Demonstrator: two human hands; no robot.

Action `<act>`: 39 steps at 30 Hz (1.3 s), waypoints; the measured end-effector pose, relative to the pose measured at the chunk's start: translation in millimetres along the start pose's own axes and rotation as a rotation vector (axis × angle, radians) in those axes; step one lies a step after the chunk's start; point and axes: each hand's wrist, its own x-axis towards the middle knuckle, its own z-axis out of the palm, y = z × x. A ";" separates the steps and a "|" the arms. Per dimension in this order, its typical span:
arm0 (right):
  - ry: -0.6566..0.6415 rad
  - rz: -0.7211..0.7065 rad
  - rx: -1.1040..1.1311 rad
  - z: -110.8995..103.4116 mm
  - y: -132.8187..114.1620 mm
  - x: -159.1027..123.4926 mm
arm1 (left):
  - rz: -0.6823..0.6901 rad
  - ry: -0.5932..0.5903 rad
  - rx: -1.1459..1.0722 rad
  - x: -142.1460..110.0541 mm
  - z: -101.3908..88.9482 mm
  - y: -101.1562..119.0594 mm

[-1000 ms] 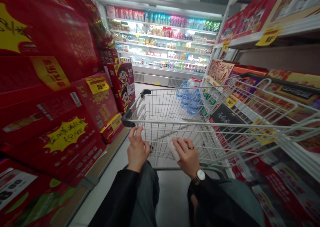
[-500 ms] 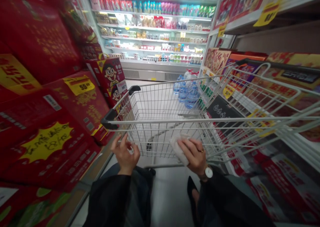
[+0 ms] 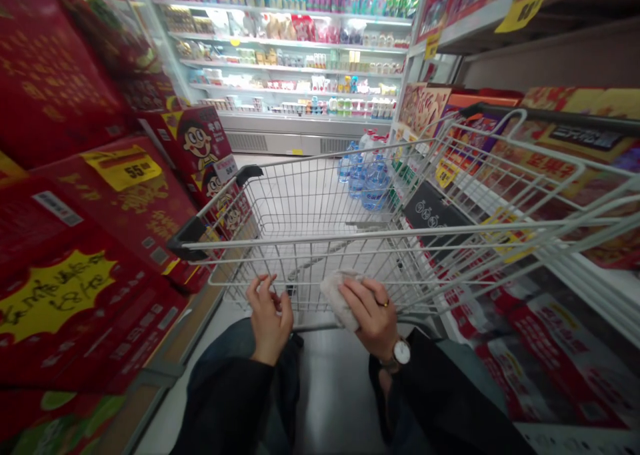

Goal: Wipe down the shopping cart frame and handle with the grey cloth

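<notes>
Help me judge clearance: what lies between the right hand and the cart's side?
A white cloth-like wad lies between the right hand and the cart's side, in the head view.

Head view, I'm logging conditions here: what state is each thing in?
Shopping cart: upright, side-on
White cloth: bunched
Right hand: closed over the cloth
Left hand: loosely curled; contact with the cart unclear
Refrigerated display: lit, stocked
Water bottles: standing
Wristwatch: worn

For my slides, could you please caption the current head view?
The right hand holds a white cloth beside a wire shopping cart, the left hand close by.
</notes>
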 end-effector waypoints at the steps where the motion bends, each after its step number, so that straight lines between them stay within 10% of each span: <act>1: -0.015 -0.027 -0.003 0.7 -0.9 -2.0 | -0.007 0.015 0.005 -0.5 1.7 1.1; 12: -0.036 -0.172 0.009 18.2 -11.0 -22.2 | -0.041 0.084 0.058 -0.2 12.0 8.7; 39: -0.144 -0.009 0.085 32.2 -1.3 -42.0 | -0.033 0.110 0.063 -0.3 15.4 6.6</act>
